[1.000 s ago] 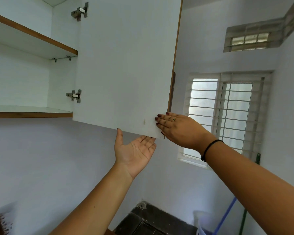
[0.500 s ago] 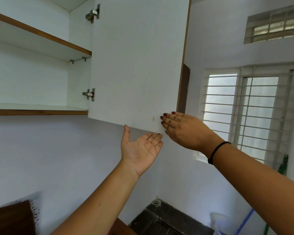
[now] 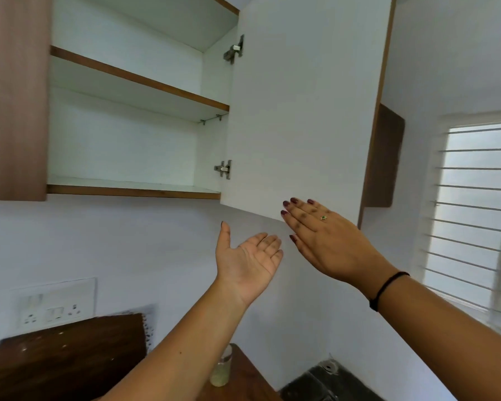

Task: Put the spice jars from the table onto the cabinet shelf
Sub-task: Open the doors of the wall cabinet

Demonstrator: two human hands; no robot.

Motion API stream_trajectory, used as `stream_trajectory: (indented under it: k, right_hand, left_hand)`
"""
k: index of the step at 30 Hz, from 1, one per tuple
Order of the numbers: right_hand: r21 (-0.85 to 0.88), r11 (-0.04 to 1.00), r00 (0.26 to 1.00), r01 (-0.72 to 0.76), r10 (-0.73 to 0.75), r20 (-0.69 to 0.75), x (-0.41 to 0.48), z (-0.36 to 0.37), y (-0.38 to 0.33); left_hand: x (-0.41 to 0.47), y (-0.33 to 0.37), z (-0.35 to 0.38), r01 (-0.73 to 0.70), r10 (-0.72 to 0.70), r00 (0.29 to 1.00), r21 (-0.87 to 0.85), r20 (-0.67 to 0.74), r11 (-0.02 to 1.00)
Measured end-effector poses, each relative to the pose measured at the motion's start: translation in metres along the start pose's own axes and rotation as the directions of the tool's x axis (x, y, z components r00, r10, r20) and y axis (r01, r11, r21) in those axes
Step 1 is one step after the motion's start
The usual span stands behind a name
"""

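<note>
Beneath the open cabinet door (image 3: 298, 111), the left hand (image 3: 248, 263) hovers palm up, its grip released and holding nothing, while the right hand (image 3: 327, 241), equally released, lays straight fingers on the door's smooth white lower edge, probably to hold it wide. Beside it, the lower shelf (image 3: 128, 191), white laminate edged in wood tone, shows no jars. One clear spice jar (image 3: 222, 369) of pale grains stands on the dark wooden counter (image 3: 250, 379) well below.

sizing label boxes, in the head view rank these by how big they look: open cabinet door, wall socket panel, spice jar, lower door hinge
1. open cabinet door, by far the largest
2. wall socket panel
3. spice jar, partly hidden, so judged on its visible part only
4. lower door hinge, smallest
</note>
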State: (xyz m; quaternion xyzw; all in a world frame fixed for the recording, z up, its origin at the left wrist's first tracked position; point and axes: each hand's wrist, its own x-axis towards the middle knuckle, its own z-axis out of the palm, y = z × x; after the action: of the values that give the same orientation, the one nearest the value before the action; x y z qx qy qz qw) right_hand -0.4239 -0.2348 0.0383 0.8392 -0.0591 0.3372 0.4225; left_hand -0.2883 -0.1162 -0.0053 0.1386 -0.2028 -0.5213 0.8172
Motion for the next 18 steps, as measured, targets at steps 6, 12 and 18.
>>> stream_trajectory:
  k: [6, 12, 18]
  right_hand:
    - [0.246, 0.965, 0.985, -0.095, 0.126, -0.117, 0.021, 0.009, -0.030]
    - [0.419, 0.902, 0.967, -0.102, 0.188, -0.169, 0.044, 0.018, -0.068]
    - [0.514, 0.856, 0.966, -0.058, 0.178, -0.187, 0.078, 0.028, -0.111]
  left_hand:
    - [-0.024, 0.037, -0.008, -0.175, 0.181, 0.979, 0.075, -0.089, 0.982]
    - [-0.052, 0.075, -0.009, -0.316, 0.343, 0.933, 0.207, -0.111, 0.926]
    - [-0.076, 0.124, -0.009, -0.399, 0.456, 0.886, 0.365, -0.082, 0.841]
